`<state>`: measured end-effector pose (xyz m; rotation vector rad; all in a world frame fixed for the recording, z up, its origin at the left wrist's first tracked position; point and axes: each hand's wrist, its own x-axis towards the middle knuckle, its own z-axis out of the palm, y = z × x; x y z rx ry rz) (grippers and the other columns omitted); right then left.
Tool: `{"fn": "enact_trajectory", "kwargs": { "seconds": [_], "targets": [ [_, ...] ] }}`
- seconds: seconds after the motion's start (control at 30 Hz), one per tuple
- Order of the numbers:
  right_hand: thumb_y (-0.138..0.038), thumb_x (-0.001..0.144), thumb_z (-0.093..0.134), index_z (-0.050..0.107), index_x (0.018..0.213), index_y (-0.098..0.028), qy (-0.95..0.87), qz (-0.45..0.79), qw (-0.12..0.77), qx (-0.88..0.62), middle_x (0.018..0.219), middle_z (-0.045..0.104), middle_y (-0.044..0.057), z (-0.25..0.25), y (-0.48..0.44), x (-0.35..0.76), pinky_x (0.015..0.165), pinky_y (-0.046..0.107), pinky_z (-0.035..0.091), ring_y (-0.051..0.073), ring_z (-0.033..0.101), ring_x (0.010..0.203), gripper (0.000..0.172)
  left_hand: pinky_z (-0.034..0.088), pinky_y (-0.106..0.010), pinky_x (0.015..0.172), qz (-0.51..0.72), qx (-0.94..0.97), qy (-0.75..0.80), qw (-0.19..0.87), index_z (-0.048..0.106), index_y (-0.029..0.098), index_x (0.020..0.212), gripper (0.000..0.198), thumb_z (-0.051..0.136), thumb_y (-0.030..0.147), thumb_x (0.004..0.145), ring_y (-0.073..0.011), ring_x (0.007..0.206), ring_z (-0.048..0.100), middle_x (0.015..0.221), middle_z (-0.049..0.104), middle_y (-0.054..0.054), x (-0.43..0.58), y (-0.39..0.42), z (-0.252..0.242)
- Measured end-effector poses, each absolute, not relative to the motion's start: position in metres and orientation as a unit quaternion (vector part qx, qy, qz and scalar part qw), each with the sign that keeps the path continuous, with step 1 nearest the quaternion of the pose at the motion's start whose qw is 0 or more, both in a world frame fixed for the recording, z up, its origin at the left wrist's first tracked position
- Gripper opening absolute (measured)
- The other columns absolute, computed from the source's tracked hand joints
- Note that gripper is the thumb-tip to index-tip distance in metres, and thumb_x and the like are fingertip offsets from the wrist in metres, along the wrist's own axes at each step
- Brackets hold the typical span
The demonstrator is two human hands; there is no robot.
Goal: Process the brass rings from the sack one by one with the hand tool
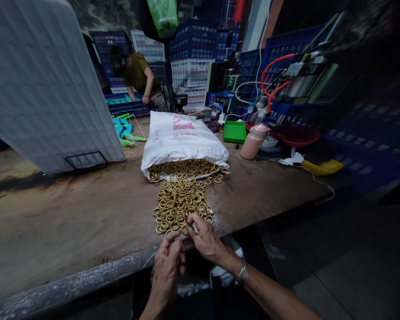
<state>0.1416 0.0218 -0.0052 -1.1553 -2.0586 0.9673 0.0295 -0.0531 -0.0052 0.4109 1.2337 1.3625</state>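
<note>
A white sack [183, 140] lies open on the worn brown workbench [70, 213], and a heap of brass-coloured rings [180, 200] spills from its mouth toward me. My right hand [205, 238] rests at the near end of the heap with its fingers pinched on a small pale thing I cannot name. My left hand [166, 264] hovers at the bench's front edge just beside it, fingers curled together on something I cannot make out. A metal bangle circles my right wrist.
A grey corrugated panel [43, 84] leans at the left. A pink flask [254, 141], green tray [235, 131], red bowl [296, 135] and yellow scoop [323, 167] sit at the right, near a machine with hoses. Another person [140, 80] bends over crates behind.
</note>
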Motion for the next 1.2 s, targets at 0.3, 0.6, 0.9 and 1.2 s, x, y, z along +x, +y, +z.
{"fn": "enact_trajectory", "kwargs": {
  "seconds": [0.3,0.6,0.9,1.2],
  "targets": [
    [-0.035,0.082,0.042,0.044,0.074,-0.018,-0.732,0.459,0.290,-0.413,0.062,0.042,-0.005,0.007,0.012,0.140,0.055,0.020,0.032,0.009,0.039,0.059,0.019,0.042,-0.022,0.063,0.579,0.356,0.589,0.438,0.065,0.017,0.072,0.017,0.063,0.034,0.067,-0.0143,0.064,0.054,0.066,0.061,-0.001,0.026,-0.047,-0.008],
    [-0.028,0.079,0.045,0.045,0.072,-0.017,-0.729,0.451,0.278,-0.434,0.063,0.044,-0.005,0.004,0.009,0.137,0.057,0.019,0.032,0.008,0.041,0.060,0.013,0.018,-0.016,0.035,0.496,0.275,0.565,0.599,0.051,0.019,0.069,0.027,0.054,0.045,0.073,-0.0044,0.035,0.028,0.047,0.041,0.008,0.025,-0.050,-0.008],
    [-0.021,0.081,0.038,0.049,0.077,-0.018,-0.775,0.390,0.242,-0.434,0.066,0.052,-0.002,0.000,0.010,0.143,0.058,0.020,0.032,0.010,0.047,0.062,0.011,0.018,-0.015,0.037,0.538,0.237,0.526,0.614,0.049,0.018,0.071,0.029,0.059,0.045,0.069,-0.0031,0.038,0.030,0.053,0.044,0.007,0.026,-0.051,-0.001],
    [-0.007,0.063,0.040,0.047,0.088,-0.018,-0.864,0.254,0.096,-0.424,0.072,0.059,0.002,0.001,0.001,0.141,0.056,0.023,0.027,0.015,0.052,0.064,0.028,0.022,-0.016,0.037,0.557,0.273,0.562,0.548,0.052,0.017,0.068,0.032,0.064,0.047,0.062,-0.0038,0.037,0.033,0.049,0.047,0.006,0.026,-0.050,-0.003]
  ]
}}
